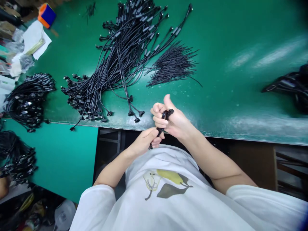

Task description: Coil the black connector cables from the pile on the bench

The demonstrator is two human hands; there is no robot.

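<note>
A short black cable (160, 130), folded into a bundle, is held between my two hands in front of my shirt. My left hand (147, 138) pinches its lower part, with an end poking out below the fingers. Curled fingers of my right hand (173, 121) hold the upper loop, the thumb raised away from it; a black connector shows against the palm. Just beyond my hands lies a pile of thin black strips (173, 64), perhaps ties. A large heap of loose black cables (117, 61) with connectors spreads over the green table (228, 106) to the left.
Bundled cables (31, 99) lie at the far left, with more cables (16, 157) on a lower green surface. A dark cable bundle (291, 85) sits at the right. Papers (36, 38) and an orange-and-blue object (47, 16) occupy the upper left. Part of another person's arm (4, 186) shows lower left.
</note>
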